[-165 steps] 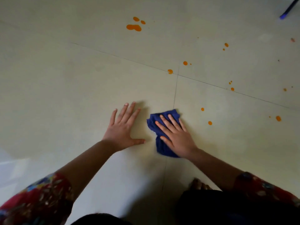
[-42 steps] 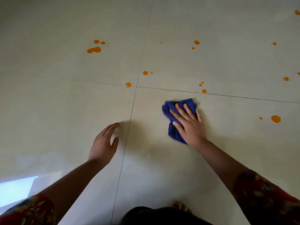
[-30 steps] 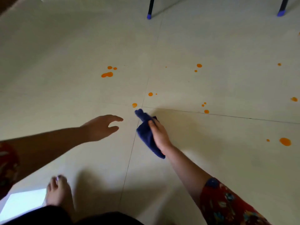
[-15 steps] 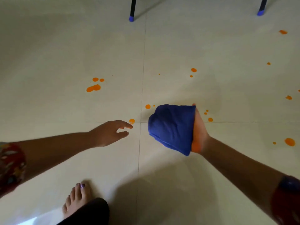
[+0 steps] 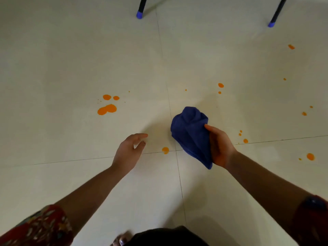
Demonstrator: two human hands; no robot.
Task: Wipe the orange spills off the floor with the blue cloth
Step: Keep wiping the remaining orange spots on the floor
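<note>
1. Head view: the right hand (image 5: pixel 220 147) is closed around a bunched blue cloth (image 5: pixel 190 134), thumb on the near face and fingers hidden behind the fabric. The cloth sits just right of frame centre, at about 2 o'clock from the tile-joint crossing; whether its lower tip touches the floor cannot be told.
2. The left hand (image 5: pixel 128 150) is empty, fingers loosely curled and parted, at about 9 o'clock from the cloth. Whether it touches the tile is unclear.
3. The cream tiled floor (image 5: pixel 71 50) is divided by one grout line (image 5: pixel 71 160) running side to side and another running from 12 to 6 o'clock; they cross just below the cloth.
4. An orange spot (image 5: pixel 165 150) lies on the side-to-side grout line, between the two hands and close to the crossing.
5. The largest orange puddle (image 5: pixel 107 109) sits at 10 o'clock from the left hand, with two smaller blobs (image 5: pixel 111 97) just beyond it.
6. At 3 o'clock from the right hand, a trio of small drops (image 5: pixel 243 137) sits near the grout line; farther right a rounder spot (image 5: pixel 310 156) lies near the frame edge.
7. Two drops (image 5: pixel 220 87) lie at 1 o'clock from the cloth, and scattered specks run toward the upper right.
8. Two dark chair legs with blue tips (image 5: pixel 139 14) and (image 5: pixel 271 24) stand at 12 and 1 o'clock by the top edge, well apart from the spills; the broad tile between them and the hands is bare.
9. Red patterned sleeves (image 5: pixel 39 229) enter at both lower corners, with toes (image 5: pixel 121 241) at 6 o'clock.
</note>
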